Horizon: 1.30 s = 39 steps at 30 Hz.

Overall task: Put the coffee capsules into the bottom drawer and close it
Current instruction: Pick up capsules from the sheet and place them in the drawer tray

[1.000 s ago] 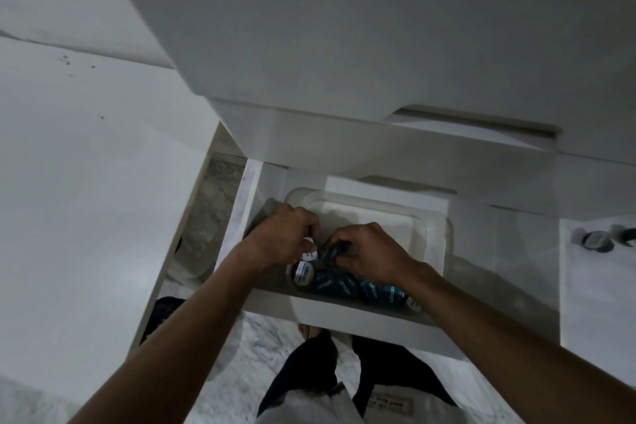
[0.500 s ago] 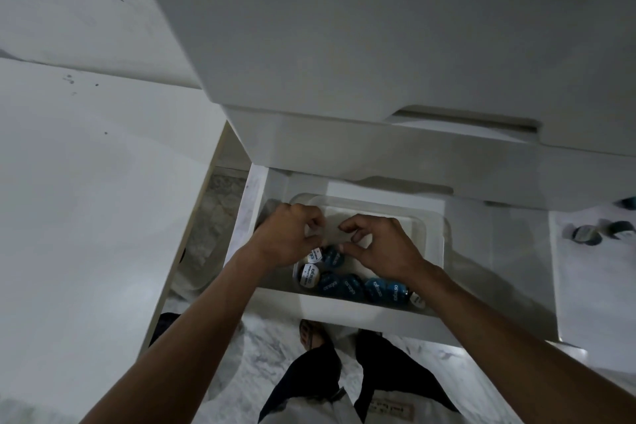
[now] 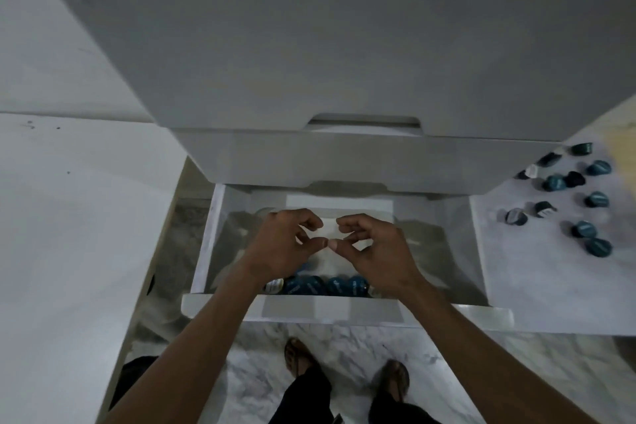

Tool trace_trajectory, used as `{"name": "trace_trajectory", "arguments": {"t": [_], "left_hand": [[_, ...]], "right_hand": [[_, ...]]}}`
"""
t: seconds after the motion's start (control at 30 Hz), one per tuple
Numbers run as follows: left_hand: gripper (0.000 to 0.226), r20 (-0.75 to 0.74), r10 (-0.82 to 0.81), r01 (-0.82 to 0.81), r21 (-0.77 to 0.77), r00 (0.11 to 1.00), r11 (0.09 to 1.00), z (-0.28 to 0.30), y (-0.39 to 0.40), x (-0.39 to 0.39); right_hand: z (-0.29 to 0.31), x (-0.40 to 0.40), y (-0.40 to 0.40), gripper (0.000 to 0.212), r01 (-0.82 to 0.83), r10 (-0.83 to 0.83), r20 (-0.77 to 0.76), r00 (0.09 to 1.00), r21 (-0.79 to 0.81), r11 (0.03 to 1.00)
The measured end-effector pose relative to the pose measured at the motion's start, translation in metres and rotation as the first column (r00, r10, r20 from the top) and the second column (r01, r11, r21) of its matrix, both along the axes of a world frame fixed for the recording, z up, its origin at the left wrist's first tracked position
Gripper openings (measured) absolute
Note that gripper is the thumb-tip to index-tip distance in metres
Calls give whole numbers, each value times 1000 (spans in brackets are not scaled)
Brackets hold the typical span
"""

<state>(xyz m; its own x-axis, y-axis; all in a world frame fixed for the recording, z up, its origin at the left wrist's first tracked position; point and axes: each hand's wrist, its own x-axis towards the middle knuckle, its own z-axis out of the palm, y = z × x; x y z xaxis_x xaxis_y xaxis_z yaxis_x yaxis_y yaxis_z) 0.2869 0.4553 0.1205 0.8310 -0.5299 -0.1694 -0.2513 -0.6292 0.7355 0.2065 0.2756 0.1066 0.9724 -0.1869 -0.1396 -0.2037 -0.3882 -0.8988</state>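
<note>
Since half a second ago I see both hands lifted off the capsules, which now lie below and nearer than the fingers, and the view has pulled back to show more capsules on the right.

From the head camera, my left hand and right hand hover side by side over the open bottom drawer, thumb tips almost meeting. The fingers of both are loosely curled and hold nothing. Under the wrists, along the near edge of a clear tray inside the drawer, lies a row of coffee capsules: dark blue, rounded, with pale print I cannot read, and one pale-faced capsule at the left end. None of them touches either hand.

To the far right, on a white surface beside the drawer unit, a loose scatter of capsules lies well apart from the hands, dark blue and black, some on their sides. Above the open drawer the closed drawer fronts are stacked. My feet stand on the marble floor near the drawer front.
</note>
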Motion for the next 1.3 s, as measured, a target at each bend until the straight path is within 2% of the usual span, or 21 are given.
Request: {"name": "trace_trajectory", "arguments": {"t": [0.2, 0.37, 0.47, 0.7, 0.87, 0.97, 1.1, 1.2, 1.3], "left_hand": [[25, 69, 19, -15, -70, 997, 997, 29, -76, -38], [25, 64, 46, -34, -182, 997, 983, 51, -174, -94], [26, 52, 34, -21, -233, 998, 972, 56, -230, -128], [38, -2, 55, -53, -353, 998, 934, 46, -362, -174], [36, -4, 114, -110, -286, 993, 952, 11, -414, -156], [36, -30, 107, -111, -219, 994, 969, -15, -439, -140], [36, -26, 17, -20, -104, 1000, 994, -46, -470, -124], [38, -18, -73, 72, -38, 997, 997, -65, -490, -117], [39, -27, -133, 133, -12, 991, 991, -84, -511, -113]], "right_hand": [[32, -49, -68, 37, 137, -140, 99, 985, 37, 990], [56, -119, -171, 36, 294, -305, 166, 938, 92, 952], [60, -157, -232, 38, 393, -396, 176, 901, 54, 918], [61, -210, -369, 36, 573, -553, 208, 807, -46, 818], [38, -204, -431, 37, 617, -596, 180, 783, -98, 781], [12, -190, -455, 40, 569, -560, 107, 822, -196, 798], [-23, -169, -469, 40, 421, -470, -57, 881, -359, 833], [-48, -153, -474, 31, 203, -310, -131, 942, -511, 835], [-71, -144, -480, 30, -37, -89, -171, 981, -619, 785]]}}
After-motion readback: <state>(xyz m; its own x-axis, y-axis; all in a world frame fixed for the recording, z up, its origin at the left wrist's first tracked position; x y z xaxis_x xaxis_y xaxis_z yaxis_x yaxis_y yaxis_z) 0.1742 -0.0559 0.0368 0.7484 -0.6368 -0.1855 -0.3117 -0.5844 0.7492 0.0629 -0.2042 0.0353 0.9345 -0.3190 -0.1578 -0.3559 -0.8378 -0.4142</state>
